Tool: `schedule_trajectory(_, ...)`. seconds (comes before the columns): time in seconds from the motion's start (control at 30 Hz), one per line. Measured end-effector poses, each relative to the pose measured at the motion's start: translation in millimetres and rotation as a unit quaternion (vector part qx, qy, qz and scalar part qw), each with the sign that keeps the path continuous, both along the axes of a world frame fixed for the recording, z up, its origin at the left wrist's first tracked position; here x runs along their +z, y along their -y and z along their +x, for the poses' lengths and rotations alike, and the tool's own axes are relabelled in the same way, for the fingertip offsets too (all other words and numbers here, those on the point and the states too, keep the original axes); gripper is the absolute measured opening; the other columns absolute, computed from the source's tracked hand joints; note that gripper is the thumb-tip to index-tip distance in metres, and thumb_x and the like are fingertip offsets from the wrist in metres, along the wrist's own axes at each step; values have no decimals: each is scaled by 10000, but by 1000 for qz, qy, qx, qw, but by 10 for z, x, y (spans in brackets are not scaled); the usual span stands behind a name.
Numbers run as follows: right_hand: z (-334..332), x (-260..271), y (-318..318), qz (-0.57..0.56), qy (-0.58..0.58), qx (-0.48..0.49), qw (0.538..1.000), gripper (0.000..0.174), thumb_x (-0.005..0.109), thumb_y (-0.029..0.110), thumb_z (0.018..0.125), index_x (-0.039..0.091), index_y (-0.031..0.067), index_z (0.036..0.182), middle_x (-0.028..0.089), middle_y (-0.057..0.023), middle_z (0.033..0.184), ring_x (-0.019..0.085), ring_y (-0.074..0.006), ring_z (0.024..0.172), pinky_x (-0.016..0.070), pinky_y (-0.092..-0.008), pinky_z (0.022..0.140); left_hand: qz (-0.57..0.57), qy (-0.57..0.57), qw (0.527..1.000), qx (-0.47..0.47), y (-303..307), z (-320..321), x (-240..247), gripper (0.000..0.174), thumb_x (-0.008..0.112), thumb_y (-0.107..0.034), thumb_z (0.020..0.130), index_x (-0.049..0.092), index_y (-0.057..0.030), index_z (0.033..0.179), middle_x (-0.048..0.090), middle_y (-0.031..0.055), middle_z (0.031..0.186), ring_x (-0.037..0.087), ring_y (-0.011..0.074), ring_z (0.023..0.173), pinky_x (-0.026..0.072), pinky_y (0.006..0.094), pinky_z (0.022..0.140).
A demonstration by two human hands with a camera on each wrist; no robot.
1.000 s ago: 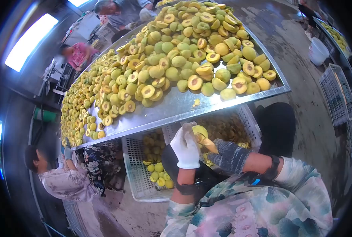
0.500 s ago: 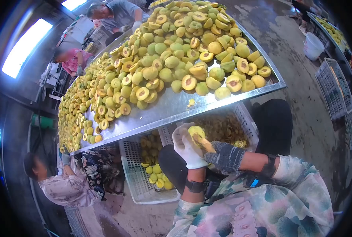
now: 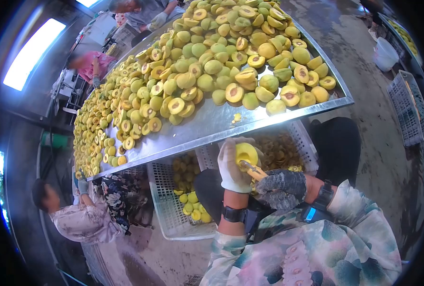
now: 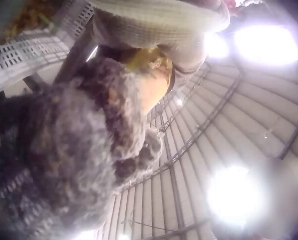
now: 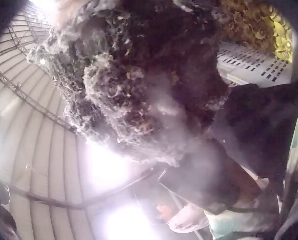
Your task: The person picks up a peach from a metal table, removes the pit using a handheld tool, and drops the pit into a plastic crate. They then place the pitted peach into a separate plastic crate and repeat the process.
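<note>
In the head view my left hand (image 3: 232, 167), in a white glove, grips a yellow-green fruit half (image 3: 246, 153), cut side toward the other hand. My right hand (image 3: 283, 188), in a grey knitted glove, has its fingers curled round the light wooden handle of a tool (image 3: 254, 171). The tool's metal tip touches the middle of the cut face. In the left wrist view the grey glove (image 4: 64, 150) hides much of the handle (image 4: 155, 90). The right wrist view shows mostly the fuzzy grey glove (image 5: 134, 85).
A metal-edged table (image 3: 212, 141) holds a large heap of halved fruit (image 3: 188, 71). Below it stand a white crate (image 3: 166, 224) with fruit halves and another crate (image 3: 303, 138) with brown pieces. Other people sit or stand along the table's left side. A white bucket (image 3: 385, 55) stands at right.
My left hand has turned, so the fruit's cut face shows more plainly. The tool's tip now shows at its middle, and the right hand has shifted slightly right.
</note>
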State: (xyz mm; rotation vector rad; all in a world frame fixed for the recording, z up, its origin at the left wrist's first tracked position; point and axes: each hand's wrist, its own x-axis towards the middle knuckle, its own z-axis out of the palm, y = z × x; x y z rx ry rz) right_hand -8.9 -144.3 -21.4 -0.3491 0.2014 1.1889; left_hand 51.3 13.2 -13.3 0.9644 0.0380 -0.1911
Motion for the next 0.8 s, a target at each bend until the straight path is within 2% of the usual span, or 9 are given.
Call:
schedule_trajectory(0.1,11,-243,28,-259,296,21,919,322,576,327,850,586,46,1008,576,-25,676,523,-140,501,404,-282,445,30,-15,982,186,-155,85,-39,344,471,-335,911,532,3,925,620,159,776,602,284,549,510,342,443)
schedule_trajectory(0.2,-40,-1600,260,-489,653,138,562,399,551,373,824,577,9,986,607,-100,718,568,-196,565,435,-338,511,43,17,971,235,-602,28,-15,282,489,-287,902,533,-12,946,623,137,795,622,273,633,526,360,454)
schedule_trajectory(0.23,43,-1364,236,-488,659,136,557,399,551,373,824,577,9,986,607,-100,718,568,-196,565,435,-338,511,64,18,960,271,-718,-26,66,268,497,-273,899,535,-13,952,624,133,795,625,268,665,529,362,457)
schedule_trajectory(0.3,137,-903,234,-534,382,146,740,382,565,362,821,596,0,939,610,-132,725,579,-224,586,438,-358,534,155,15,936,316,-1101,-114,80,324,546,-301,874,568,19,920,627,128,794,615,223,673,532,319,549)
schedule_trajectory(0.33,129,-931,237,-546,347,59,760,375,587,354,815,608,-14,883,615,-165,725,584,-271,598,444,-388,565,333,-11,892,305,-1512,-94,-118,334,585,-306,847,579,18,926,623,142,859,614,240,722,525,332,625)
schedule_trajectory(0.43,246,-967,236,-578,444,107,676,385,606,358,808,609,-24,858,614,-173,714,580,-281,595,444,-401,578,796,-58,533,280,-1964,161,1,378,675,-330,773,613,-17,975,562,178,1105,592,302,897,472,369,808)
schedule_trajectory(0.67,154,-1060,307,-548,406,36,731,323,598,354,821,568,34,792,546,-55,579,511,-176,441,407,-338,424,800,48,543,251,-1737,1446,32,548,617,-392,804,492,-61,1222,539,202,1154,540,360,1036,438,398,867)
schedule_trajectory(0.7,181,-1034,316,-553,404,31,728,323,598,354,821,568,34,792,546,-55,579,511,-176,441,407,-338,424,755,37,611,236,-1685,1637,-73,552,632,-374,798,491,-48,1221,547,215,1135,541,354,1040,438,392,869)
schedule_trajectory(0.8,186,-852,323,-589,347,93,724,404,561,362,823,601,-13,966,617,-244,883,588,-379,851,450,-419,725,699,-49,672,237,-1322,1932,-208,483,681,-293,767,527,-17,1132,559,202,1102,553,356,1001,440,390,851)
